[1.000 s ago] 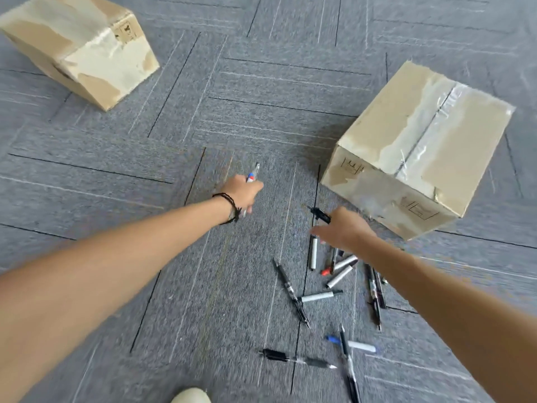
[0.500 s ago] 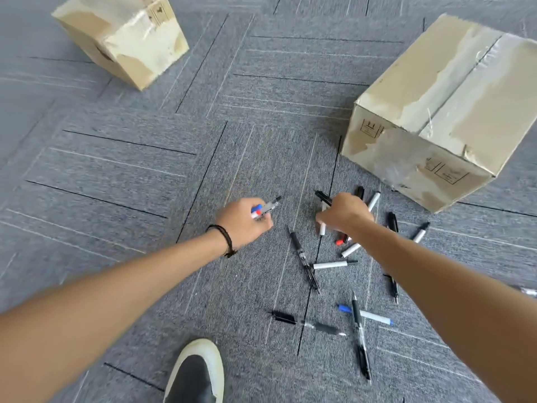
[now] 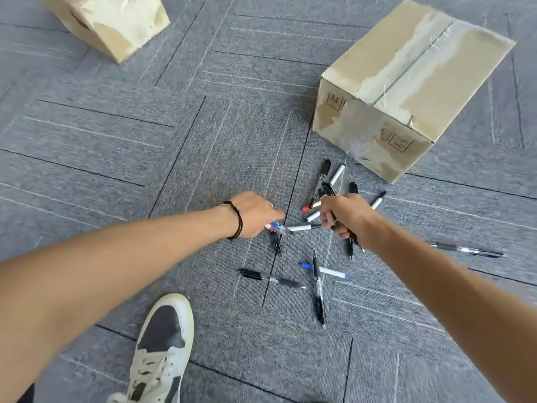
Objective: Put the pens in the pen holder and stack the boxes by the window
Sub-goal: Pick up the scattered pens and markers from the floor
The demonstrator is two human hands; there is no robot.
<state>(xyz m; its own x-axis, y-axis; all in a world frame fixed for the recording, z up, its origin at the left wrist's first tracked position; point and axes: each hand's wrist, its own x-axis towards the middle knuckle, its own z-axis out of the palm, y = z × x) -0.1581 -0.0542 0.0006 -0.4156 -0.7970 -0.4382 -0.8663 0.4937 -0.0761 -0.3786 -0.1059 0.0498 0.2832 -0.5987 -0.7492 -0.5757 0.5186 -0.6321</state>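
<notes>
Several pens lie scattered on the grey carpet, among them a black pen [image 3: 271, 278], a blue-capped white pen [image 3: 325, 270] and a red-tipped pen [image 3: 311, 206]. My left hand [image 3: 255, 213], with a black band at the wrist, is closed on a blue-and-red pen [image 3: 276, 226] and hangs low over the pile. My right hand [image 3: 345, 216] grips a black pen [image 3: 328, 189] whose top sticks up from the fist. A large taped cardboard box [image 3: 406, 85] sits just beyond the pens. A second cardboard box [image 3: 116, 21] lies at the far left. No pen holder is in view.
My black-and-white shoe [image 3: 165, 344] stands on the carpet below the left arm. One more black pen [image 3: 467, 250] lies apart at the right, behind my right forearm. Open carpet stretches to the left of the pens.
The view has dropped closer to the floor. My left hand carried its blue-and-red pen right and down to the pile. My right hand closed on a black pen and lifted it upright.
</notes>
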